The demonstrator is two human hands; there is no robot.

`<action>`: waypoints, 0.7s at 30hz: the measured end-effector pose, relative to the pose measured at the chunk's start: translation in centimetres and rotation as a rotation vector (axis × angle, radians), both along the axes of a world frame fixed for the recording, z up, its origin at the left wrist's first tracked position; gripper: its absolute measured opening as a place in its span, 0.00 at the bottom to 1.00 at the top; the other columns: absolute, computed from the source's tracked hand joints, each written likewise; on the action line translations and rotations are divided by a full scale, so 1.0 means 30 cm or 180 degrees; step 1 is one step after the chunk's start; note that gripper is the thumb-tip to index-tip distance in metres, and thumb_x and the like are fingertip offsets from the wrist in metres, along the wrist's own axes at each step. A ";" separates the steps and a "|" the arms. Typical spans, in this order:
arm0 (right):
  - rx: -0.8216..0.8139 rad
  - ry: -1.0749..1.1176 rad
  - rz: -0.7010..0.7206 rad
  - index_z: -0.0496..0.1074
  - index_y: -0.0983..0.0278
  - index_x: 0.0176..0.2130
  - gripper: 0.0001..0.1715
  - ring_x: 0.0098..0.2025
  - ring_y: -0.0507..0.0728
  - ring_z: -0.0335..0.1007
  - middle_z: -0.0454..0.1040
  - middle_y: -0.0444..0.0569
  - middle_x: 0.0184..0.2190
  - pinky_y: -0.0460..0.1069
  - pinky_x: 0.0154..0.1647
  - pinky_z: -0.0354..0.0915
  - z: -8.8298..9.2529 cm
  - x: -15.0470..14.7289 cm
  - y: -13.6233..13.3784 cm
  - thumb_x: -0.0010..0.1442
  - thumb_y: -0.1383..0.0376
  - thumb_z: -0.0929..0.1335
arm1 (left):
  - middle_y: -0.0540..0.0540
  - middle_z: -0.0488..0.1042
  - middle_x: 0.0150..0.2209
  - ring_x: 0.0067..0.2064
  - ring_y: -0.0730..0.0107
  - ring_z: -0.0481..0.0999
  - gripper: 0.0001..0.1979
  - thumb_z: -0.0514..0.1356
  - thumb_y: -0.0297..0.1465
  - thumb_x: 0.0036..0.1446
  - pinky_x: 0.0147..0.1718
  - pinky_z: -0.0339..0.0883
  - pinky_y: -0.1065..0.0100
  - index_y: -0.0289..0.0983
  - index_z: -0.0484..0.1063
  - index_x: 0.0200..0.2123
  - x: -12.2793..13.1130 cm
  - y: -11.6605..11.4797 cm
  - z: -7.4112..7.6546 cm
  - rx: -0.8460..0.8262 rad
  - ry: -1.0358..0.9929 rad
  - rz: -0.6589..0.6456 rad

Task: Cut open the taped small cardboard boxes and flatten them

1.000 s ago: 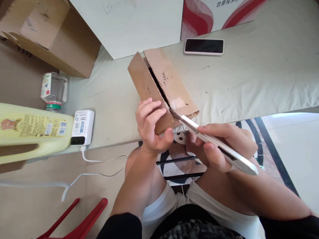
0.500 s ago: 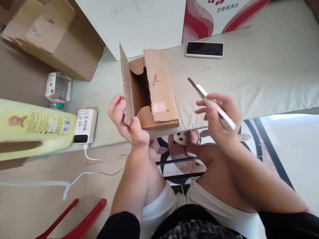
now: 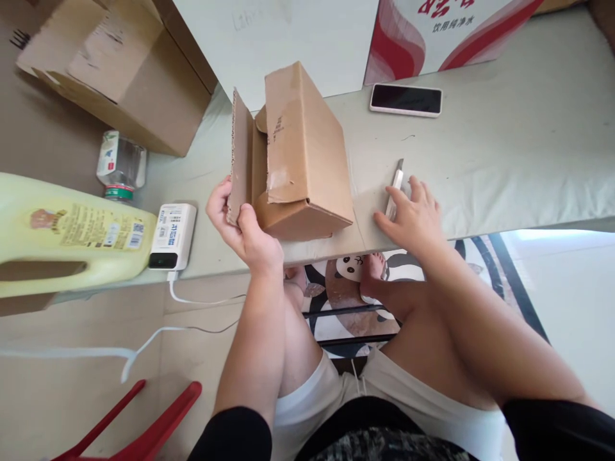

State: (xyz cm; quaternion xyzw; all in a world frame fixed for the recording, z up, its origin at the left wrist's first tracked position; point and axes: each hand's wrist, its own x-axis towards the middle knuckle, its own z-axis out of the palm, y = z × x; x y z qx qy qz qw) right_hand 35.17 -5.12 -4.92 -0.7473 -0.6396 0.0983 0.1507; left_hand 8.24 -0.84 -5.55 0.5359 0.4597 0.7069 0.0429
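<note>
A small brown cardboard box stands tilted on the cloth-covered bench, one flap raised on its left side. My left hand is closed on that flap, thumb in front and fingers behind. Much of the box's inside is hidden by its printed top flap. To the right, a white utility knife with its blade out lies on the bench, pointing away from me. My right hand is just over its near end, fingers spread, index finger and thumb touching or nearly touching the handle.
A phone lies toward the back, before a red and white carton. At left are a larger cardboard box, a clear bottle, a yellow jug and a white power bank with a cable hanging off the bench edge.
My right hand has lowered the utility knife onto the bench and loosened its fingers. The box has been tipped leftward by my left hand, showing its right side.
</note>
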 end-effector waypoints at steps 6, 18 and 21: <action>-0.0060 0.0108 0.0803 0.78 0.66 0.52 0.26 0.75 0.82 0.47 0.63 0.63 0.69 0.77 0.69 0.52 0.005 -0.048 -0.021 0.61 0.56 0.65 | 0.44 0.74 0.55 0.48 0.62 0.80 0.22 0.53 0.45 0.65 0.41 0.77 0.59 0.52 0.58 0.61 -0.031 0.031 -0.065 -0.1269 -0.0577 -0.0579; 0.0785 0.1450 0.1074 0.60 0.63 0.67 0.38 0.70 0.70 0.62 0.69 0.60 0.65 0.69 0.72 0.58 0.036 0.011 0.002 0.62 0.55 0.67 | 0.43 0.78 0.42 0.41 0.64 0.79 0.12 0.66 0.32 0.50 0.40 0.76 0.64 0.37 0.73 0.39 0.023 0.033 0.028 -0.2338 -0.1101 -0.0328; 0.0846 0.1818 0.1196 0.56 0.59 0.69 0.40 0.71 0.70 0.61 0.66 0.58 0.67 0.68 0.71 0.60 0.038 0.007 0.002 0.63 0.52 0.67 | 0.44 0.78 0.42 0.48 0.62 0.79 0.10 0.66 0.32 0.48 0.48 0.74 0.63 0.36 0.76 0.35 0.034 0.033 0.050 -0.2032 -0.1044 -0.0228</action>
